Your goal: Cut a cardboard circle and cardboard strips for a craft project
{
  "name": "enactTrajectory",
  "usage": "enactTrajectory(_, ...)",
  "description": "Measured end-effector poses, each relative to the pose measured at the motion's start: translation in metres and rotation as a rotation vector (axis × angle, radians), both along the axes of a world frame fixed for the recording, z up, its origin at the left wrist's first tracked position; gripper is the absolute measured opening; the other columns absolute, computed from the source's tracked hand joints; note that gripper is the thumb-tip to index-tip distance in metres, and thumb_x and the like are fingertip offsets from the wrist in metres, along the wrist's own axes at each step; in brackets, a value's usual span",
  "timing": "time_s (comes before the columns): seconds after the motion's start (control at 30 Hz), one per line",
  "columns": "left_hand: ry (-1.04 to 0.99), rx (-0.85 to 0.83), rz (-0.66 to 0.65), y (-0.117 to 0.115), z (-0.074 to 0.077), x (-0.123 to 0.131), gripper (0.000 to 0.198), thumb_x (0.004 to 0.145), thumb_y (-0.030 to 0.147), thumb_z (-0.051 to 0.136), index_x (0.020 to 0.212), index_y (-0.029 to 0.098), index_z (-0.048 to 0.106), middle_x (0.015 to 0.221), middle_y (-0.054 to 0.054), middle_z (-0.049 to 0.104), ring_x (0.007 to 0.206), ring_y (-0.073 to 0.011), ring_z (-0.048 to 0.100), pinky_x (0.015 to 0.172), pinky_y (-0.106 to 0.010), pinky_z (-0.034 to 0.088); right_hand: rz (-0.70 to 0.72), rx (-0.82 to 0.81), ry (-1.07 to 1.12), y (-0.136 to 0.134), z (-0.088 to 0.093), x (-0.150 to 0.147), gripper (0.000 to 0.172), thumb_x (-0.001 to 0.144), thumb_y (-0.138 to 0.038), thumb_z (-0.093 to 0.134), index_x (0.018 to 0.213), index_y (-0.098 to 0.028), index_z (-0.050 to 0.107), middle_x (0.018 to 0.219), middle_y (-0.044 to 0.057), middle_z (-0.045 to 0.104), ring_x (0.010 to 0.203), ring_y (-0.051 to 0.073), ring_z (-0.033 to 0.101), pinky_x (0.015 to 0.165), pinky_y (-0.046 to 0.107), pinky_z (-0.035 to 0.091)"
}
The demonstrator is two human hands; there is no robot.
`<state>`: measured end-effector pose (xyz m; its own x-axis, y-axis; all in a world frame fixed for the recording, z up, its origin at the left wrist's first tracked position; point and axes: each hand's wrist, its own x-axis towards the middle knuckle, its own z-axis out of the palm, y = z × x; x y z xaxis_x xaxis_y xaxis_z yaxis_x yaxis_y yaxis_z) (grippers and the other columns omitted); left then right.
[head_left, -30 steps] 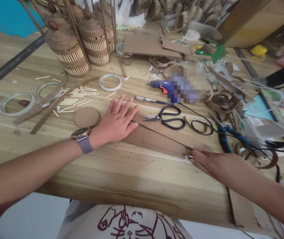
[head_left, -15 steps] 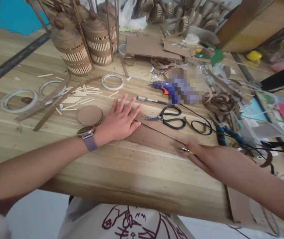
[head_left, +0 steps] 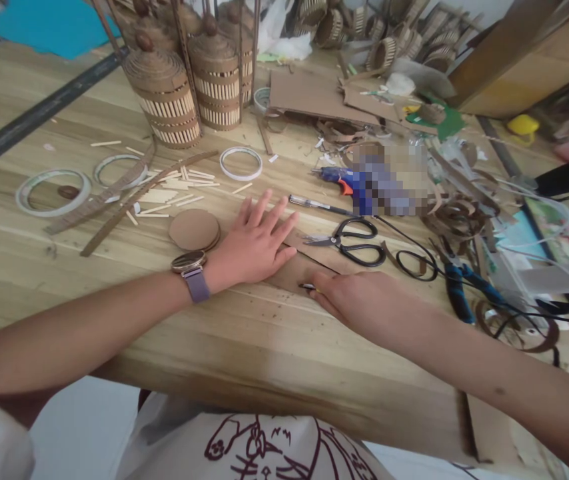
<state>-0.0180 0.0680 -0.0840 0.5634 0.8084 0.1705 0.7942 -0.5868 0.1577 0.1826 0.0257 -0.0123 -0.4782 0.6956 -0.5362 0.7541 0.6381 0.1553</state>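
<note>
My left hand (head_left: 252, 253) lies flat at the centre of the frame, fingers spread, gripping nothing, its palm over the left end of the cardboard (head_left: 295, 272). My right hand (head_left: 352, 293), just right of centre, is closed in a pinch around a slim tool (head_left: 307, 287); only its pale tip shows, and I can't tell whether that is a blade or a nib. The cardboard lies flat on the bench (head_left: 244, 347), running from under my left palm toward my right hand, a dark line along its upper side. The scissors (head_left: 333, 241) rest just above, with the pen (head_left: 314, 202) beyond them and the discs (head_left: 194, 229) near my left wrist.

I'd expect the cardboard to be very light, fairly stiff lying flat, but easy to crease or crush at an edge. It could well skid on smooth wood, so a broad palm suits it better than fingertips; for lifting, I'd take it by both long edges, near the middle.
</note>
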Motion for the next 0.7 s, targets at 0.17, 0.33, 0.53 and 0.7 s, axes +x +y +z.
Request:
enactTrajectory(0.17,-0.016,0.007,-0.010,0.000,-0.001,0.000,0.061,0.104,0.043,0.046,0.154,0.008,0.043,0.165,-0.025,0.029,0.154,-0.0479,0.016,0.120,-0.069,0.016,0.074,0.032,-0.017,0.001,0.004,-0.005,0.019,0.093,-0.007,0.056,0.106,-0.018,0.065,0.074,0.004,0.077,0.062,0.020,0.071,0.045,0.029,0.021)
enactTrajectory(0.33,-0.017,-0.009,-0.012,0.001,-0.004,-0.001,0.062,0.104,0.042,0.047,0.156,0.009,0.041,0.166,-0.024,0.027,0.155,-0.0477,0.013,0.121,-0.069,0.013,0.143,0.080,-0.060,0.001,0.003,-0.004,0.026,0.083,0.002,0.060,0.099,-0.018,0.066,0.065,0.003,0.073,0.057,0.020,0.069,0.042,0.031,0.014)
enactTrajectory(0.53,-0.020,-0.022,-0.017,0.001,-0.003,-0.003,0.062,0.103,0.040,0.050,0.156,0.010,0.041,0.166,-0.024,0.027,0.155,-0.0460,0.013,0.122,-0.069,0.013,0.140,0.113,0.026,-0.006,-0.004,0.020,0.017,0.093,-0.007,0.051,0.100,-0.019,0.061,0.058,0.001,0.068,0.048,0.018,0.065,0.042,0.028,0.014)
enactTrajectory(0.7,-0.010,-0.025,-0.016,0.001,-0.003,-0.003,0.061,0.103,0.041,0.048,0.156,0.011,0.041,0.167,-0.023,0.026,0.156,-0.0453,0.012,0.122,-0.068,0.013,0.094,0.130,0.042,-0.017,-0.008,0.052,0.016,0.100,-0.017,0.047,0.107,-0.019,0.061,0.056,0.002,0.066,0.043,0.017,0.059,0.042,0.028,0.013)
